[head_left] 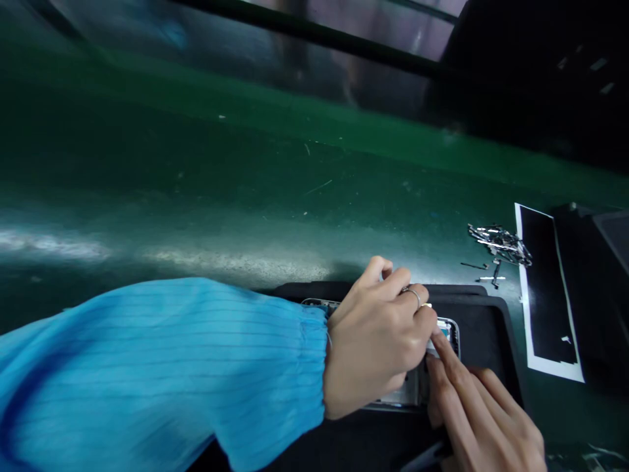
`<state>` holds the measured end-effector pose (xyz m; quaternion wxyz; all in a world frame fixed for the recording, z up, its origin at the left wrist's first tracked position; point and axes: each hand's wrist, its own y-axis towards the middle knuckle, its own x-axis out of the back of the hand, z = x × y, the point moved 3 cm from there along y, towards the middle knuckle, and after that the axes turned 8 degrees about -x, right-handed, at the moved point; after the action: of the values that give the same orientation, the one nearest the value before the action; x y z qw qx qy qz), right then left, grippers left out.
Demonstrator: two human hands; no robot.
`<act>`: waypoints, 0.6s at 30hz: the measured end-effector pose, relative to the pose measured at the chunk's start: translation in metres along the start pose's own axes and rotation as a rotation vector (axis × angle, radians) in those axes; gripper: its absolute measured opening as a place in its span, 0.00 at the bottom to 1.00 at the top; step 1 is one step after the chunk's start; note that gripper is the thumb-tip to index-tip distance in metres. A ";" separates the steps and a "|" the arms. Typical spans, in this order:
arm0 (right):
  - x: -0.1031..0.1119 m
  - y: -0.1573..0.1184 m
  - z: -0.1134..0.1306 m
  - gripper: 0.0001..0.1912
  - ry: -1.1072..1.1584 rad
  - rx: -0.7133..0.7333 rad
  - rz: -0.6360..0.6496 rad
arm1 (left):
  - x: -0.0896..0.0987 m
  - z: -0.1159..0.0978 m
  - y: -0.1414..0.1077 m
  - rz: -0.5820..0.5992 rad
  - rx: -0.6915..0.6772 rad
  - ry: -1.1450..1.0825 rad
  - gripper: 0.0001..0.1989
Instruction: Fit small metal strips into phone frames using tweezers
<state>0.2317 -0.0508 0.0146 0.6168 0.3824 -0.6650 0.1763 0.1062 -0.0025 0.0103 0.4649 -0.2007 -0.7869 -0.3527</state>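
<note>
Left hand (378, 334) and right hand (484, 406) meet over a device frame (403, 395), each grip impossible to tell; small strips (501, 245) pile toward its two o'clock.

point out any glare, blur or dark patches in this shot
In the head view, pale glare streaks the green table; in the head view, the top right is nearly black; also in the head view, the blue sleeve blurs low down, while the left hand looks sharper.
</note>
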 end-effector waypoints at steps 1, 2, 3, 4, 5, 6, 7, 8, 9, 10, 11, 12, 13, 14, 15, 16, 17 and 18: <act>0.000 0.000 0.000 0.19 -0.005 -0.001 0.000 | 0.000 0.000 0.000 0.002 -0.006 0.002 0.07; 0.001 0.000 0.000 0.19 -0.010 0.002 0.004 | 0.000 -0.001 0.000 0.003 -0.012 0.004 0.07; 0.001 0.000 -0.001 0.20 -0.015 0.005 0.016 | -0.001 -0.001 0.000 0.003 -0.014 0.004 0.07; 0.001 0.000 -0.001 0.20 -0.021 0.001 0.021 | -0.001 -0.001 0.000 0.002 -0.010 -0.001 0.07; 0.001 0.001 -0.001 0.20 -0.024 -0.002 0.019 | -0.001 -0.001 0.000 0.002 -0.001 -0.010 0.07; 0.001 0.001 -0.001 0.20 -0.024 -0.002 0.021 | -0.001 0.000 0.000 0.001 0.009 -0.021 0.07; 0.001 0.001 0.000 0.20 -0.023 -0.008 0.017 | -0.002 0.000 0.000 -0.003 0.018 -0.033 0.08; 0.001 0.002 0.001 0.20 -0.021 -0.005 0.013 | -0.002 0.000 0.000 -0.007 0.025 -0.045 0.08; 0.001 0.002 0.002 0.20 -0.020 -0.006 0.011 | -0.002 0.000 0.000 -0.007 0.030 -0.054 0.08; 0.001 0.001 0.003 0.21 -0.019 -0.014 0.010 | -0.002 0.000 0.000 -0.008 0.031 -0.058 0.08; 0.001 0.001 0.004 0.22 -0.017 -0.031 0.006 | -0.002 0.000 0.000 -0.011 0.034 -0.059 0.08; 0.001 0.001 0.004 0.22 -0.015 -0.059 0.000 | -0.002 0.000 0.000 -0.011 0.036 -0.059 0.08; 0.001 0.001 0.005 0.21 -0.014 -0.090 -0.009 | -0.002 0.000 0.001 -0.008 0.038 -0.059 0.08; 0.000 0.000 0.005 0.20 -0.012 -0.116 -0.012 | -0.002 0.000 0.001 -0.008 0.039 -0.057 0.09; 0.000 0.000 0.004 0.19 -0.011 -0.133 -0.013 | -0.002 0.000 0.001 -0.007 0.040 -0.054 0.09; 0.000 0.000 0.004 0.18 -0.010 -0.131 -0.008 | -0.002 0.000 0.001 -0.006 0.040 -0.052 0.09; 0.000 0.000 0.004 0.19 -0.010 -0.110 0.000 | -0.002 0.000 0.001 -0.005 0.039 -0.051 0.09; 0.000 0.000 0.003 0.20 -0.011 -0.083 0.012 | -0.002 0.000 0.001 -0.004 0.038 -0.050 0.09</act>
<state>0.2290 -0.0528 0.0137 0.6275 0.3535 -0.6773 0.1501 0.1078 -0.0021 0.0089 0.4481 -0.1989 -0.8053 -0.3333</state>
